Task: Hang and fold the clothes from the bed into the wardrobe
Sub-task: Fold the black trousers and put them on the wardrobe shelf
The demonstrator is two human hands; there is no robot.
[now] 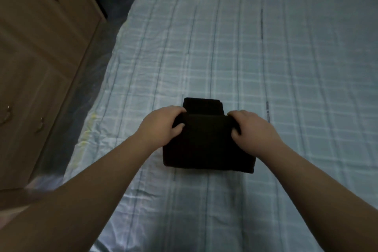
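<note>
Left hand (163, 124) and right hand (250, 129) are gripping the folded black cloth garment's (206, 147) top flap corners; lowering evenly should be keeping edges aligned on the pale blue checked bedspread (266, 57).

A home bedroom: a bed (266, 57) covered in a pale blue checked sheet fills most of the view, and a light wooden wardrobe (36, 57) with metal handles stands alongside it.
</note>
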